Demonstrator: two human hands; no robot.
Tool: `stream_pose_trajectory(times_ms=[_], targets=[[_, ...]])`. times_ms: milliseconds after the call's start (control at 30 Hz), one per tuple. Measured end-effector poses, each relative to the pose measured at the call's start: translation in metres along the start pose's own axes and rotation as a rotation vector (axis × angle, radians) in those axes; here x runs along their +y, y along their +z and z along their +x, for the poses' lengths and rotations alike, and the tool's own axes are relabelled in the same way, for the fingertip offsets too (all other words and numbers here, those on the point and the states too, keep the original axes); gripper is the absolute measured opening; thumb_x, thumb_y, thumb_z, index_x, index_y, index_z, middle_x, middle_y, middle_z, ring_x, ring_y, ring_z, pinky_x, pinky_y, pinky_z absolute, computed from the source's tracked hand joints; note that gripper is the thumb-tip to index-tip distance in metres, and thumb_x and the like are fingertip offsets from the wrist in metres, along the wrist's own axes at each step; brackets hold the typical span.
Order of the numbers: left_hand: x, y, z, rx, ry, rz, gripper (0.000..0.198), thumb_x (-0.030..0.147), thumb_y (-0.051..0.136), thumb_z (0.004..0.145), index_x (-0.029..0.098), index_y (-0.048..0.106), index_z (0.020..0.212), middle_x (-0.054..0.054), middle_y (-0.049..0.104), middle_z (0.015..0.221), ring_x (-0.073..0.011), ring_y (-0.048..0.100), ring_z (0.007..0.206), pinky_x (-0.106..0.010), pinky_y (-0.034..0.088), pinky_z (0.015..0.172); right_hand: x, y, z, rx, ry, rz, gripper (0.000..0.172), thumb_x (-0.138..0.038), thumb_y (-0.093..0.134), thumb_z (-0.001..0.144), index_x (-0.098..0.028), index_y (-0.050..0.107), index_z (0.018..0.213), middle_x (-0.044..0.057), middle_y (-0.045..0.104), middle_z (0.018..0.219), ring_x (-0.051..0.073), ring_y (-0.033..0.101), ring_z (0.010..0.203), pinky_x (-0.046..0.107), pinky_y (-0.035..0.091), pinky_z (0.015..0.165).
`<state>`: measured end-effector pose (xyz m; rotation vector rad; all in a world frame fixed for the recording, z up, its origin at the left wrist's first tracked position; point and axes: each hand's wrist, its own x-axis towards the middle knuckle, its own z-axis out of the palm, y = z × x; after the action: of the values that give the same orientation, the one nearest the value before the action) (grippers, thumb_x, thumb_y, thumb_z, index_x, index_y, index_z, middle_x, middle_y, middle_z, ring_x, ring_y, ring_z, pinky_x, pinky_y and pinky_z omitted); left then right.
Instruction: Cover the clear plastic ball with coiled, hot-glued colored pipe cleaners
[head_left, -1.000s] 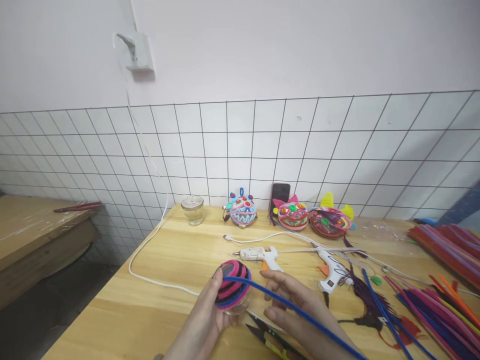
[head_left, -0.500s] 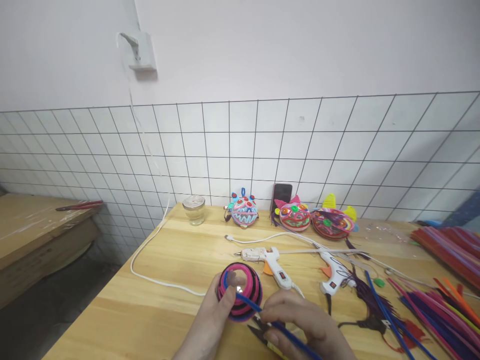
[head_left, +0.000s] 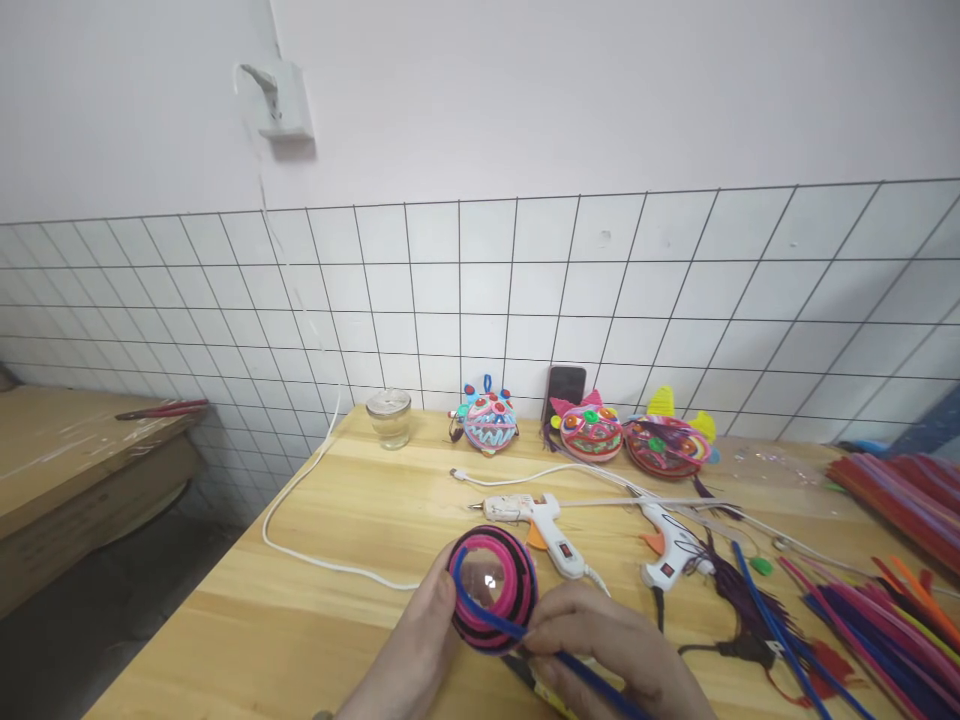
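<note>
Pipe-cleaner-wrapped ball (head_left: 493, 584), gripped in the left hand (head_left: 421, 625).
Right hand (head_left: 611, 638) pinches a blue pipe cleaner (head_left: 492, 620) curved across it; loosening that pinch could let the strand spring away.

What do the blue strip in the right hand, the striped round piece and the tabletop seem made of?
Blue strip: matte, soft-edged, probably chenille. Striped round piece: similar matte strips around a clear, glossy centre with bright reflections, plastic or glass. Tabletop: smooth, pale wood or wood-look board, visible grain.
</note>
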<state>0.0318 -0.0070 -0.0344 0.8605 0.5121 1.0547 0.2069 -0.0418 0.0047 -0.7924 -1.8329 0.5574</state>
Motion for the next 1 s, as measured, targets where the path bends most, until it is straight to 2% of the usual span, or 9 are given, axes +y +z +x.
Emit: stream_pose_trajectory(times_ms=[133,233,333,433,567,733,900,1000], targets=[[0.003,0.005,-0.003,-0.031,-0.046,-0.092,0.049,0.052,0.051,0.082,0.022,0.058,0.120,-0.011,0.066,0.112,-0.0272,0.055,0.110,-0.042,0.039,0.095,0.004,0.002,-0.001,0.025,0.009,0.038,0.022,-0.012,0.060,0.079,-0.029,0.068,0.090,0.002,0.070,0.077,0.013,0.067,0.068,0.019,0.050,0.063],[0.006,0.009,-0.004,-0.051,-0.098,-0.136,0.041,0.042,0.057,0.083,0.024,0.057,0.120,-0.009,0.068,0.109,-0.0260,0.060,0.103,-0.041,0.043,0.090,0.006,0.002,-0.003,0.039,0.008,0.045,0.027,-0.010,0.060,0.079,-0.031,0.066,0.094,0.001,0.070,0.079,0.013,0.067,0.070,0.019,0.051,0.064],[0.009,0.012,-0.004,-0.047,-0.104,-0.134,0.042,0.030,0.063,0.081,0.025,0.055,0.122,-0.009,0.069,0.108,-0.0262,0.062,0.100,-0.041,0.045,0.088,0.007,0.002,-0.004,0.042,0.002,0.014,0.029,-0.008,0.060,0.078,-0.032,0.066,0.095,0.001,0.071,0.080,0.013,0.067,0.069,0.019,0.051,0.064],[0.010,0.011,-0.003,0.002,-0.072,-0.101,0.045,0.025,0.068,0.077,0.024,0.056,0.121,-0.010,0.066,0.116,-0.0279,0.058,0.110,-0.041,0.042,0.094,0.007,0.002,-0.004,0.034,0.001,0.006,0.028,-0.009,0.059,0.078,-0.031,0.066,0.093,0.002,0.071,0.079,0.014,0.067,0.069,0.019,0.051,0.063],[0.008,0.006,-0.004,0.085,0.015,0.021,0.051,0.026,0.072,0.073,0.024,0.056,0.121,-0.009,0.058,0.129,-0.0280,0.046,0.124,-0.038,0.035,0.103,0.007,0.004,-0.003,0.005,-0.013,-0.034,0.026,-0.011,0.059,0.078,-0.030,0.067,0.093,0.003,0.071,0.079,0.014,0.067,0.068,0.020,0.051,0.063],[0.008,0.001,-0.002,0.132,0.109,0.201,0.060,0.028,0.072,0.072,0.022,0.048,0.127,-0.011,0.056,0.131,-0.0277,0.048,0.123,-0.036,0.040,0.100,0.013,-0.005,-0.004,-0.033,-0.038,-0.054,0.026,-0.020,0.059,0.083,-0.033,0.064,0.104,0.004,0.072,0.086,0.017,0.067,0.076,0.024,0.052,0.069],[0.014,-0.004,0.004,0.223,0.232,0.299,0.064,0.028,0.074,0.069,0.020,0.046,0.126,-0.013,0.057,0.127,-0.0291,0.053,0.117,-0.035,0.045,0.095,0.019,-0.023,-0.005,-0.026,0.149,-0.203,0.025,-0.016,0.055,0.084,-0.029,0.063,0.105,0.005,0.070,0.092,0.018,0.065,0.085,0.026,0.050,0.075],[0.017,-0.007,0.006,0.228,0.300,0.305,0.059,0.030,0.074,0.069,0.021,0.050,0.121,-0.012,0.061,0.121,-0.0293,0.056,0.113,-0.035,0.046,0.094,0.009,-0.024,-0.003,-0.112,0.460,0.001,0.022,-0.032,0.055,0.086,-0.025,0.061,0.106,0.005,0.070,0.090,0.018,0.066,0.080,0.027,0.052,0.072]])
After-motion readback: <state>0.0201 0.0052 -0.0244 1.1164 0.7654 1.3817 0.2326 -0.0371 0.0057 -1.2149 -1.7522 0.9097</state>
